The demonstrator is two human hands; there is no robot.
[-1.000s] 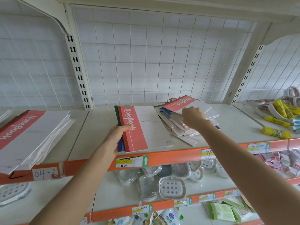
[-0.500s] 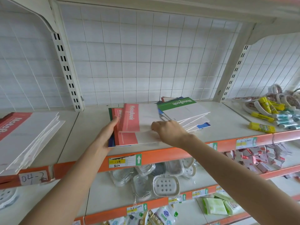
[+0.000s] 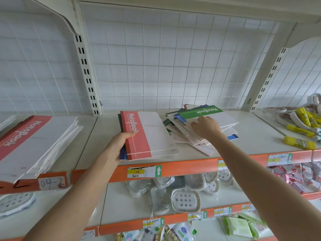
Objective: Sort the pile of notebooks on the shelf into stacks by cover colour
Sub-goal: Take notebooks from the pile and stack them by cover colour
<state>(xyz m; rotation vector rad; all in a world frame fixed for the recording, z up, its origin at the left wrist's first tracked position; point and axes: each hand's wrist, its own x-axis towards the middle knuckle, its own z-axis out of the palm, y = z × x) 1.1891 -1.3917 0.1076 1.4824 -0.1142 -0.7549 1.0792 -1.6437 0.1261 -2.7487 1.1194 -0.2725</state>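
Shelf [image 3: 251, 136]: notebook stacks [image 3: 152, 134], loose pile [image 3: 201, 111], glue sticks [image 3: 298, 142]

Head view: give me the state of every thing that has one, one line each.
left hand, grips the left edge of the middle stack.
middle stack, squared up, red cover on top, blue and green edges beneath.
right hand, on the loose pile; grip unclear.
loose pile, fanned out, unsorted.
green notebook, face up on top of the loose pile.
far-left stack, red cover on top, edges slightly fanned.

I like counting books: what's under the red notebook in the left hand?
Under the red notebook, a blue cover and a dark green cover peek out. The rest is covered.
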